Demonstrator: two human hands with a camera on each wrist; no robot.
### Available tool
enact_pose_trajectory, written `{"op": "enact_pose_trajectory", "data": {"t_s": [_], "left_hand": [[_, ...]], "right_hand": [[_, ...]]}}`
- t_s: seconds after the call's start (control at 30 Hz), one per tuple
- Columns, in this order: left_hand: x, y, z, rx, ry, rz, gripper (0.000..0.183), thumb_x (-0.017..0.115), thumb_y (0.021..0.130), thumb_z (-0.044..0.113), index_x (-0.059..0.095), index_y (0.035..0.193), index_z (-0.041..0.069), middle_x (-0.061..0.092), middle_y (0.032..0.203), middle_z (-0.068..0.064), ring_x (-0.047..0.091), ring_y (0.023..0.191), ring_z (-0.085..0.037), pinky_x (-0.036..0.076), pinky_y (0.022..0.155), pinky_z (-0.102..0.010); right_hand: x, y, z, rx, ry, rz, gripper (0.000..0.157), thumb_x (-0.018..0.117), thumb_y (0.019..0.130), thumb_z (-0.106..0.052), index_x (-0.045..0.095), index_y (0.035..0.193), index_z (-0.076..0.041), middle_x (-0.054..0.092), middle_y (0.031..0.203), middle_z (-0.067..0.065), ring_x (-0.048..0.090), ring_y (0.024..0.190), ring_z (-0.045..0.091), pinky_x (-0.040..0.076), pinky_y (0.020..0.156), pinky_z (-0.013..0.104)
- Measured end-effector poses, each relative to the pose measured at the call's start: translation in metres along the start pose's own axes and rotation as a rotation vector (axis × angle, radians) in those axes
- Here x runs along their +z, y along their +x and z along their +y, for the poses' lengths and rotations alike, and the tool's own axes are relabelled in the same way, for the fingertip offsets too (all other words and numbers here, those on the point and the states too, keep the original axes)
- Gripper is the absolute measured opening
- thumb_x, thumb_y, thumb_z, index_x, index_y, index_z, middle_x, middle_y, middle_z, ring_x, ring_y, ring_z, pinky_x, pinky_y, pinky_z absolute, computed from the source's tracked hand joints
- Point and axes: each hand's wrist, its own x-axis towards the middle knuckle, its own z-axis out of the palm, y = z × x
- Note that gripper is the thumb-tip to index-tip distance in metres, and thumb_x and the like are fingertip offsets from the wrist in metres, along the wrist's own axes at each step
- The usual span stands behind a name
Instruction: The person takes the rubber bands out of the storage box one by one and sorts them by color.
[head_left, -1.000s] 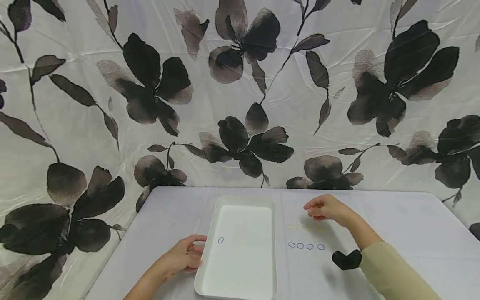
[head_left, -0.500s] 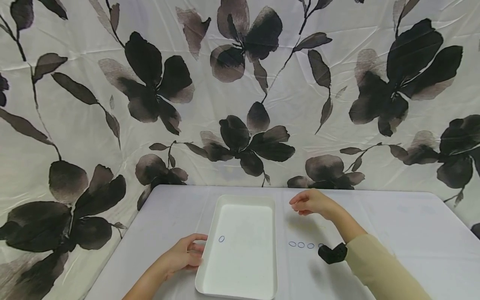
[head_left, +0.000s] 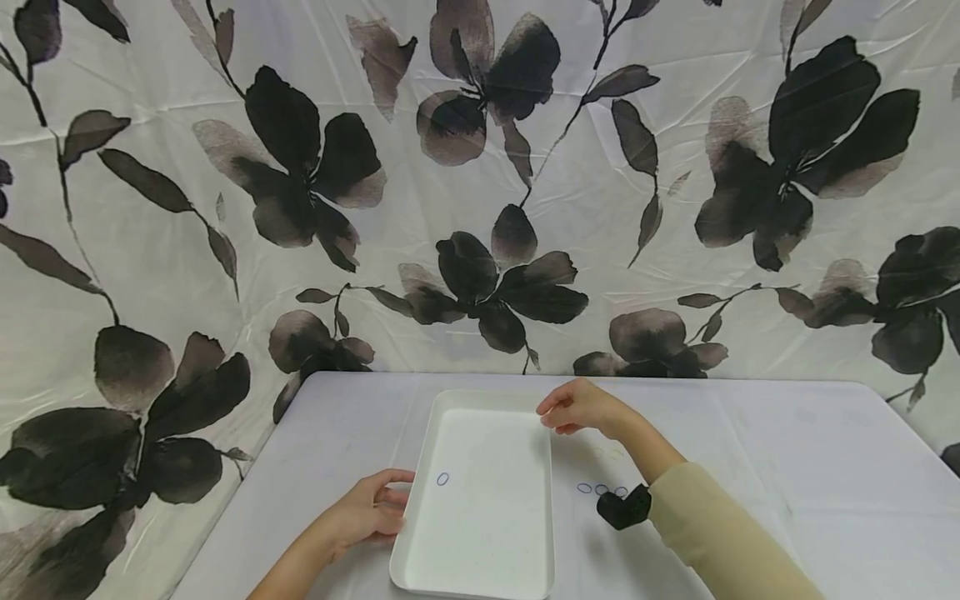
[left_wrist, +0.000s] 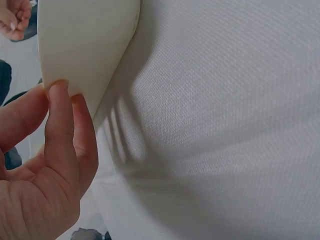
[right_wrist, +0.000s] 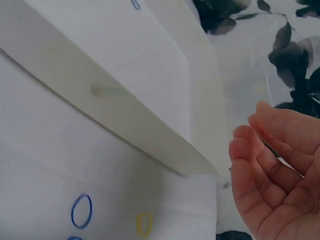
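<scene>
My left hand (head_left: pixel 363 512) holds the left rim of a shallow white tray (head_left: pixel 416 533); in the left wrist view its thumb and fingertips pinch the tray's edge (left_wrist: pixel 85 45). One small blue ring (head_left: pixel 442 479) lies inside the tray, left of its middle. My right hand (head_left: pixel 581 410) hangs over the tray's far right corner, fingers curled in towards the thumb. In the right wrist view that hand's fingertips (right_wrist: pixel 241 131) gather close together, and I cannot tell whether something small is between them.
Right of the tray lie several blue rings (head_left: pixel 584 488) in a row, partly hidden behind a black wrist mount (head_left: pixel 624 507). Beyond them, a yellow ring (right_wrist: pixel 144 225) shows in the right wrist view. A flowered cloth (head_left: pixel 495 208) hangs behind the white table (head_left: pixel 787 467).
My right hand has moved left from above the yellow rings to the tray's far right corner. The left hand and the tray stay where they were.
</scene>
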Motion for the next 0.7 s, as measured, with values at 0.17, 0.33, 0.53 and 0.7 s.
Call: {"op": "enact_pose_trajectory", "data": {"t_s": [0.17, 0.33, 0.53, 0.7], "left_hand": [[0.001, 0.002, -0.001, 0.002, -0.001, 0.002, 0.065, 0.063, 0.073, -0.011, 0.039, 0.133, -0.005, 0.057, 0.106, -0.016, 0.058, 0.083, -0.021, 0.054, 0.067, -0.036], [0.0, 0.002, -0.002, -0.001, -0.003, -0.002, 0.065, 0.063, 0.073, -0.011, 0.039, 0.134, -0.004, 0.057, 0.107, -0.016, 0.058, 0.083, -0.021, 0.054, 0.067, -0.036], [-0.001, 0.0, -0.002, -0.003, -0.012, -0.002, 0.065, 0.063, 0.074, -0.01, 0.038, 0.134, -0.005, 0.057, 0.106, -0.017, 0.058, 0.083, -0.021, 0.053, 0.067, -0.035], [0.0, 0.001, -0.002, 0.003, -0.016, -0.011, 0.065, 0.063, 0.075, -0.01, 0.037, 0.134, -0.006, 0.057, 0.105, -0.017, 0.058, 0.082, -0.02, 0.053, 0.066, -0.035]], "right_hand": [[0.014, 0.003, -0.002, -0.003, -0.004, -0.02, 0.024, 0.067, 0.081, -0.004, 0.065, 0.101, 0.009, 0.063, 0.076, 0.002, 0.056, 0.064, 0.014, 0.051, 0.062, 0.026], [0.027, 0.007, -0.005, -0.004, -0.002, -0.03, 0.023, 0.068, 0.081, -0.003, 0.065, 0.101, 0.009, 0.061, 0.074, 0.002, 0.056, 0.063, 0.014, 0.051, 0.062, 0.025], [0.048, 0.012, -0.006, -0.029, 0.04, -0.077, 0.022, 0.068, 0.08, -0.001, 0.064, 0.099, 0.011, 0.059, 0.066, 0.0, 0.055, 0.06, 0.012, 0.052, 0.062, 0.026], [0.064, 0.015, -0.004, -0.042, 0.039, -0.081, 0.018, 0.068, 0.079, 0.0, 0.066, 0.095, 0.009, 0.057, 0.062, 0.0, 0.054, 0.058, 0.012, 0.052, 0.06, 0.026]]}}
